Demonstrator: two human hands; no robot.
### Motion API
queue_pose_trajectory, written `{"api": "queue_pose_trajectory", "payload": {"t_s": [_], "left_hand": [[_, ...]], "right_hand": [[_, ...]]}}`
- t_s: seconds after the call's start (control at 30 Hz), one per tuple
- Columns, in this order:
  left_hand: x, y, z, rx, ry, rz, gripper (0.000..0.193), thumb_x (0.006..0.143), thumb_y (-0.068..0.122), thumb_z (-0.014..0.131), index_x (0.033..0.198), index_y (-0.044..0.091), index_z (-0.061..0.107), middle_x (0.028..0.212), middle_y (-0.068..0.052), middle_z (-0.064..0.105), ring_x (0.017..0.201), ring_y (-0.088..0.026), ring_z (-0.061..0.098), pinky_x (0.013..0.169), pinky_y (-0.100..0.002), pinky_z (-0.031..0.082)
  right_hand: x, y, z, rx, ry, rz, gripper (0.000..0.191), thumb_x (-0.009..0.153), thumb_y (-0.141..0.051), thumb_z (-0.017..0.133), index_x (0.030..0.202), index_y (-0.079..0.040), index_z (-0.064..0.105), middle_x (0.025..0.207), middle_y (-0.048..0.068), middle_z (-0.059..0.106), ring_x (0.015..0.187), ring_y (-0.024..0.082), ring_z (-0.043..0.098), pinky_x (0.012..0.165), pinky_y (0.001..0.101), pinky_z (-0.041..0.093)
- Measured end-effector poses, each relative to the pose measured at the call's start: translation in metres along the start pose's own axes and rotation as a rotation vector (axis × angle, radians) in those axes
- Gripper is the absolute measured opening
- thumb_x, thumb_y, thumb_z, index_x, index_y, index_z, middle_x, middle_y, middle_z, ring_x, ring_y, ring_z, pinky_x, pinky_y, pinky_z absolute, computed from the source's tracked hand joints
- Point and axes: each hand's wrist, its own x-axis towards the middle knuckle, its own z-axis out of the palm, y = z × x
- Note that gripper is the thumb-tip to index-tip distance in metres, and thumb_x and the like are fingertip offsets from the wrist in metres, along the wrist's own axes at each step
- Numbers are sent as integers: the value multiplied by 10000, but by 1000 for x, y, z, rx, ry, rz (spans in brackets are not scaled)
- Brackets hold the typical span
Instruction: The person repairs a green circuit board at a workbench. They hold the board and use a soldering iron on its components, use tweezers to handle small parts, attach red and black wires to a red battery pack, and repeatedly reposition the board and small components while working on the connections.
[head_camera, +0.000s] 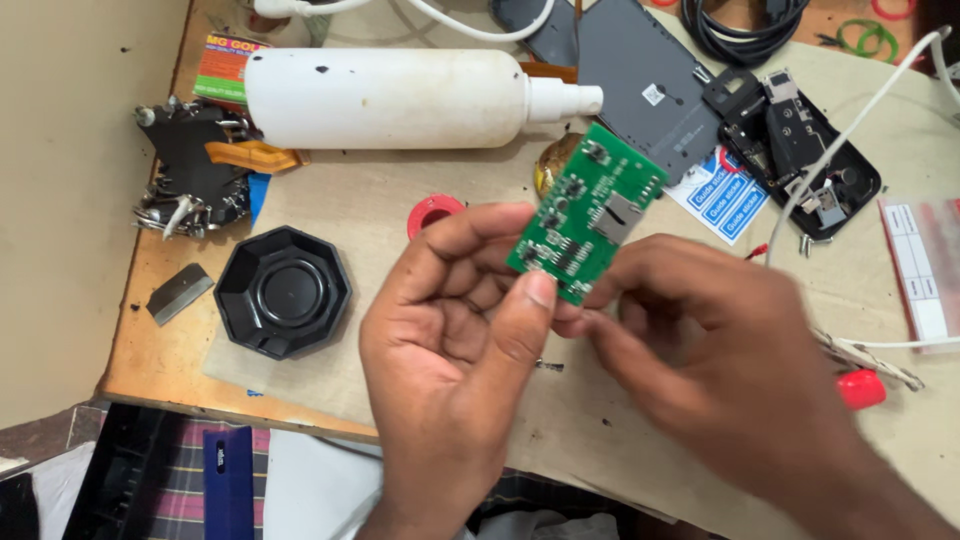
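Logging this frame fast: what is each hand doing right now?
Left hand: closed on the small green circuit board, thumb on its lower edge.
Right hand: fingertips pinching the same board's lower corner.

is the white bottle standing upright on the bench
No, the white bottle lies on its side across the bench, nozzle pointing right, behind the green circuit board.

A wooden bench (150, 330) carries a tan mat (350, 200). On it: white bottle (390, 98) at twelve o'clock, black octagonal lid (283, 291) at nine, opened phone shell (800, 150) at two, red cap (862, 388) at four.
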Motion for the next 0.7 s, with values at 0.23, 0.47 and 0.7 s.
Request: {"api": "queue_pose_trajectory", "payload": {"t_s": [0.23, 0.47, 0.7], "left_hand": [[-3, -3, 2, -35, -12, -21, 325, 1041, -61, 648, 1353, -103, 566, 1118, -148, 707, 972, -152, 687, 898, -304, 596], [-1, -15, 1, -152, 45, -43, 312, 1004, -62, 648, 1302, -99, 564, 1099, -182, 716, 924, -183, 707, 866, -345, 616], [-2, -25, 7, -229, 47, -73, 299, 987, -62, 645, 1272, -83, 556, 1065, -192, 717, 907, -196, 719, 855, -379, 633]], "right_hand": [[-8, 23, -9, 908, -54, 67, 106, 920, 65, 724, 1014, 100, 690, 934, 199, 716, 795, 228, 699, 701, 340, 609], [-7, 37, -7, 1148, -53, 6, 160, 969, 64, 647, 1115, 111, 694, 1057, 235, 697, 916, 291, 725, 818, 397, 619], [-8, 39, -8, 1118, 3, -21, 157, 962, 93, 656, 1119, 97, 642, 1100, 242, 690, 950, 308, 728, 833, 431, 623]]}}
